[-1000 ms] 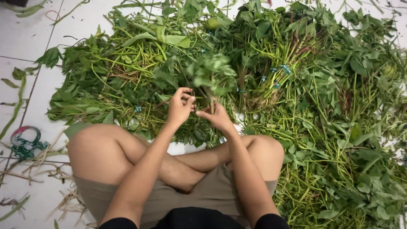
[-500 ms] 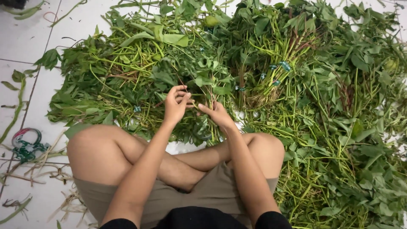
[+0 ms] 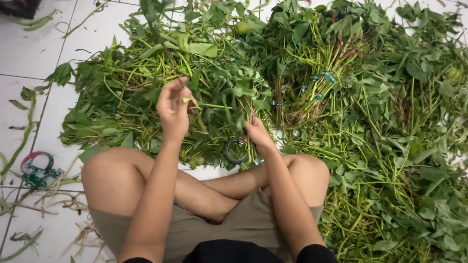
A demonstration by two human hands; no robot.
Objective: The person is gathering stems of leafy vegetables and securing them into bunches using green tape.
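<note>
The left hand (image 3: 173,108) is raised above the heap of leafy green stalks (image 3: 146,78), fingers curled loosely, pinching a short pale-green stem piece (image 3: 189,100) between thumb and fingertips. The right hand (image 3: 256,132) sits lower, fingers closed around the stems of a bunch of green leafy stalks (image 3: 239,97) that rises from its grip, just above a dark rubber ring (image 3: 235,151) on the white tiled floor (image 3: 29,58).

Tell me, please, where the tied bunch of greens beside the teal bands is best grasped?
Probably at the bare lower stalks of the tied bunch, near its teal bands, coming from above: there the stems run together into one narrow neck, while the leafy tops splay loose.
</note>
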